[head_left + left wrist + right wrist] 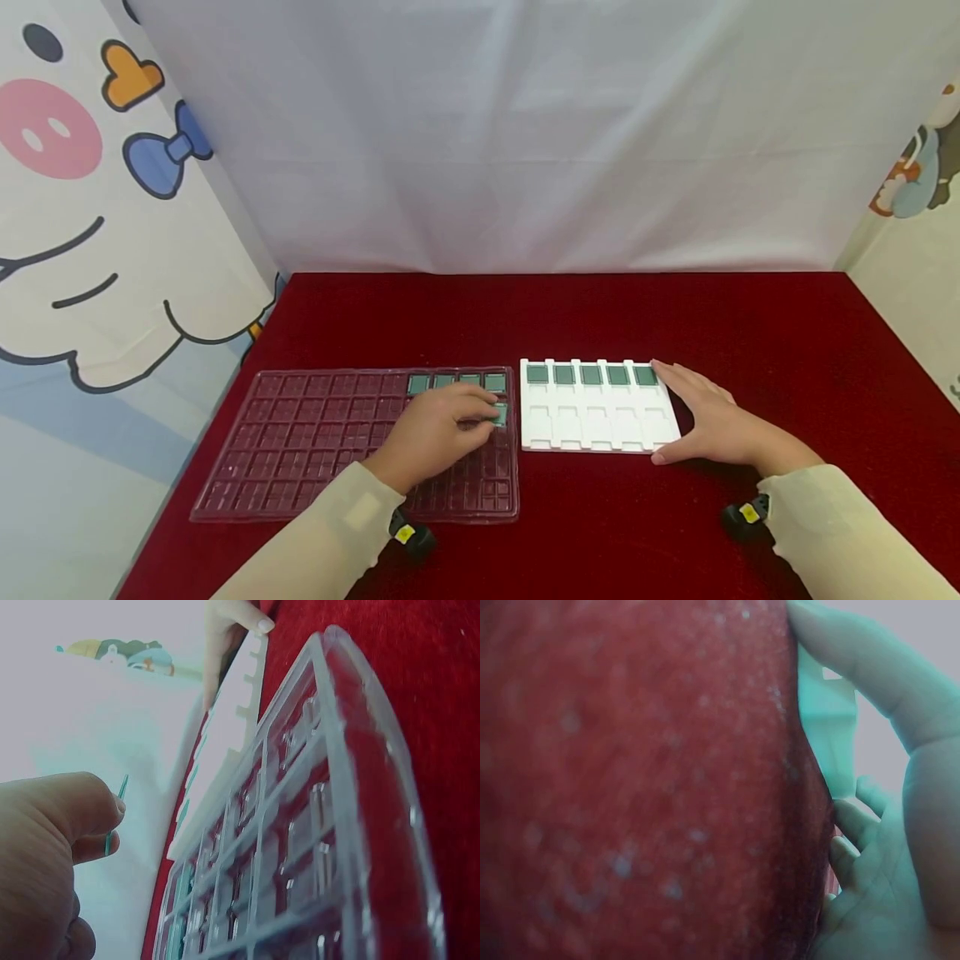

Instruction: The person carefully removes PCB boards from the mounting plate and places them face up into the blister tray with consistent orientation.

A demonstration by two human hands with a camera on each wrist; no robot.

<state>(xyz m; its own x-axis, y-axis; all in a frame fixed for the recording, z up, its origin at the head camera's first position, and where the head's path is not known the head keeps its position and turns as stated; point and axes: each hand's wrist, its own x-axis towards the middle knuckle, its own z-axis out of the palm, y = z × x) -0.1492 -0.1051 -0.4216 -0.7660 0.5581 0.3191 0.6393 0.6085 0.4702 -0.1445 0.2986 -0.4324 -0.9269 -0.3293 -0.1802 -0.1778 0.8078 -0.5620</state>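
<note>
My left hand (438, 425) is above the right part of a clear plastic tray (322, 417) divided into small cells. Between thumb and finger it pinches a thin green square chip (116, 814), seen edge-on in the left wrist view and clear of the tray there. My right hand (712, 417) holds the right end of a white slotted tray (600, 425), thumb at the near corner and fingertips at the far corner. Green chips (591, 375) fill the white tray's far row; its near row shows bare slots. More green chips (469, 380) lie in the clear tray's far right cells.
Both trays lie side by side on a table with a red cloth (600, 533), a narrow gap between them. A white curtain (525, 142) hangs behind the table. A cartoon-printed panel (112, 250) stands at the left and another (915, 250) at the right.
</note>
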